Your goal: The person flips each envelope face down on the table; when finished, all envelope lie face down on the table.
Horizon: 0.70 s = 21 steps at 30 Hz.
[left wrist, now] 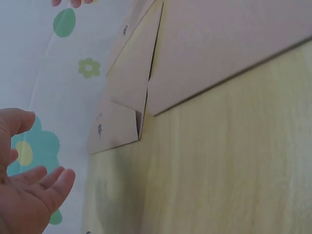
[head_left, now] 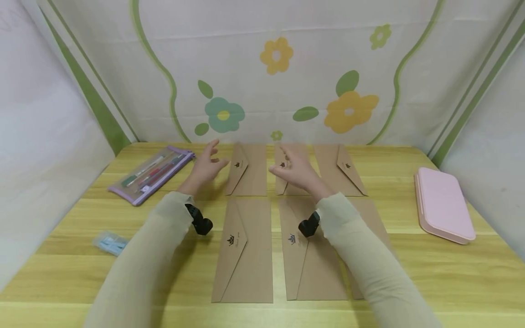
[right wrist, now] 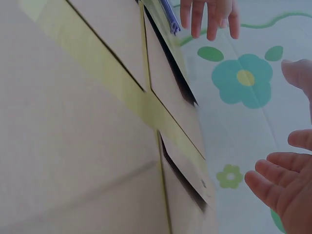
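Several brown envelopes lie in two rows on the wooden table, among them a front-left one [head_left: 256, 255] and a back-left one [head_left: 256, 175], their flaps marked with small crowns. My left hand [head_left: 205, 167] hovers just left of the back-left envelope, fingers spread and holding nothing; the left wrist view shows the same hand [left wrist: 34, 185] with its fingers apart. Over the back-middle envelope [head_left: 297, 189] is my right hand [head_left: 298, 171], raised and empty, its thumb apart from the fingers. In the right wrist view that hand [right wrist: 287, 185] also holds nothing.
A clear pencil pouch [head_left: 153, 173] with purple edging lies at the back left. Nearer on the left is a small packet of light-blue items [head_left: 110, 243], partly beside my sleeve. A pink case [head_left: 445, 202] sits at the right edge. A flowered curtain [head_left: 246, 59] hangs behind the table.
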Tool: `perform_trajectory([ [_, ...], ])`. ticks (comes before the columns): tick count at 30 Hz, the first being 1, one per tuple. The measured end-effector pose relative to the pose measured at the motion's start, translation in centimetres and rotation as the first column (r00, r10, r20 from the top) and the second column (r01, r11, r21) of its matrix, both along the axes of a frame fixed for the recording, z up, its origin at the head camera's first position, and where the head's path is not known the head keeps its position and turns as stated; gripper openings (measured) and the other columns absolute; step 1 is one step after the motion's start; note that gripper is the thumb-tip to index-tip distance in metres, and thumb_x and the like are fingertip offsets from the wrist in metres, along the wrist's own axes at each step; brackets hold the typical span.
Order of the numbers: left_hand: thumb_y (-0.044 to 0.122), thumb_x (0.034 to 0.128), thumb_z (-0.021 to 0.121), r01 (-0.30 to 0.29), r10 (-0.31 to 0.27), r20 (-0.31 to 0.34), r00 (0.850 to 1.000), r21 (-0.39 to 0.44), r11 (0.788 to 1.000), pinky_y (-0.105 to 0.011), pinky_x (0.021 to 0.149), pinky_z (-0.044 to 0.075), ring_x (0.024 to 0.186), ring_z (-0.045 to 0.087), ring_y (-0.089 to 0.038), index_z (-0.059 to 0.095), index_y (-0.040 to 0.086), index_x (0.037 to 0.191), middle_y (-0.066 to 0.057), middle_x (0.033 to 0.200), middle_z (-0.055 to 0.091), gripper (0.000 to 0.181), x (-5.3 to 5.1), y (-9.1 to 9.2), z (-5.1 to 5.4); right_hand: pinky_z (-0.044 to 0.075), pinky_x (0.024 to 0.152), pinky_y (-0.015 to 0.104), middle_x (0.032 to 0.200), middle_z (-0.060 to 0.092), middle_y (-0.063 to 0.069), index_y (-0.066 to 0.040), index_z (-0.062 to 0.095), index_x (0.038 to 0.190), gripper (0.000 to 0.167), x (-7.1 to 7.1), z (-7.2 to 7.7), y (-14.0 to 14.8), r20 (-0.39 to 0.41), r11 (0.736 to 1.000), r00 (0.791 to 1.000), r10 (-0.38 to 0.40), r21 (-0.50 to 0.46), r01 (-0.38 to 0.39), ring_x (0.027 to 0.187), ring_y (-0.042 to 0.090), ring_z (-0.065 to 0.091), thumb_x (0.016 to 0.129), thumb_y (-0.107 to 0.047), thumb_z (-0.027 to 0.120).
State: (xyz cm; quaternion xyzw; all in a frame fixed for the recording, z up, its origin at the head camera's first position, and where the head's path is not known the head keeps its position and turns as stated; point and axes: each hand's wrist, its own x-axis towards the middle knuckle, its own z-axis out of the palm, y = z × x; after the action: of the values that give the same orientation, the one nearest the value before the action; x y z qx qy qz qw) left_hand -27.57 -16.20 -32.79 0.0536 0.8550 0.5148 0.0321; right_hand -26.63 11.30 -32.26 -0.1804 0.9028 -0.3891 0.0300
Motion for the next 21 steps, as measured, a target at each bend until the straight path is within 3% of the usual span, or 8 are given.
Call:
perform_trajectory([
  [4, 0.016, 0.0923, 0.056, 0.017, -0.018, 0.027, 0.999, 0.043, 0.999, -0.048, 0.097, 0.042, 0.131, 0.033, -0.037, 0.010, 0.021, 0.150, -0.019, 0.151, 0.018, 0.074, -0.5, 0.0, -0.5, 0.037, 0.101, 0.050, 0.150, 0.028, 0.012, -0.020, 0.015, 0.149, 0.084, 0.0, -0.9, -1.0, 0.069, 0.996, 0.998, 0.010, -0.088, -0.004, 0.131, 0.033, 0.037, 0.084, -0.042, 0.064],
  [8, 0.007, 0.0896, 0.057, 0.019, -0.022, 0.049, 0.999, 0.048, 0.999, -0.046, 0.098, 0.042, 0.130, 0.036, -0.037, 0.013, 0.017, 0.149, -0.019, 0.150, 0.022, 0.075, -1.1, -0.1, -1.3, 0.038, 0.102, 0.045, 0.145, 0.033, 0.018, -0.014, 0.019, 0.148, 0.083, -0.1, -1.8, -2.0, 0.139, 0.989, 0.990, 0.022, -0.150, -0.001, 0.129, 0.032, 0.040, 0.084, -0.035, 0.067],
  [12, 0.000, 0.0863, 0.058, 0.020, -0.025, 0.065, 0.998, 0.064, 0.998, -0.045, 0.100, 0.040, 0.129, 0.037, -0.037, 0.016, 0.012, 0.148, -0.020, 0.148, 0.025, 0.076, -1.4, -0.2, -2.0, 0.037, 0.103, 0.045, 0.145, 0.034, 0.016, -0.011, 0.020, 0.147, 0.082, -0.3, -2.6, -2.7, 0.199, 0.982, 0.979, 0.031, -0.188, 0.007, 0.129, 0.031, 0.039, 0.084, -0.029, 0.069],
  [21, -0.008, 0.0830, 0.059, -0.014, 0.003, 0.113, 0.994, 0.099, 0.995, -0.041, 0.100, 0.041, 0.125, 0.042, -0.034, 0.022, 0.012, 0.147, -0.019, 0.145, 0.030, 0.076, -1.9, 0.0, -3.4, 0.039, 0.102, 0.042, 0.136, 0.044, 0.014, -0.012, 0.025, 0.146, 0.082, -0.6, -3.9, -3.6, 0.326, 0.960, 0.945, -0.028, -0.255, 0.116, 0.125, 0.028, 0.042, 0.080, -0.015, 0.073],
])
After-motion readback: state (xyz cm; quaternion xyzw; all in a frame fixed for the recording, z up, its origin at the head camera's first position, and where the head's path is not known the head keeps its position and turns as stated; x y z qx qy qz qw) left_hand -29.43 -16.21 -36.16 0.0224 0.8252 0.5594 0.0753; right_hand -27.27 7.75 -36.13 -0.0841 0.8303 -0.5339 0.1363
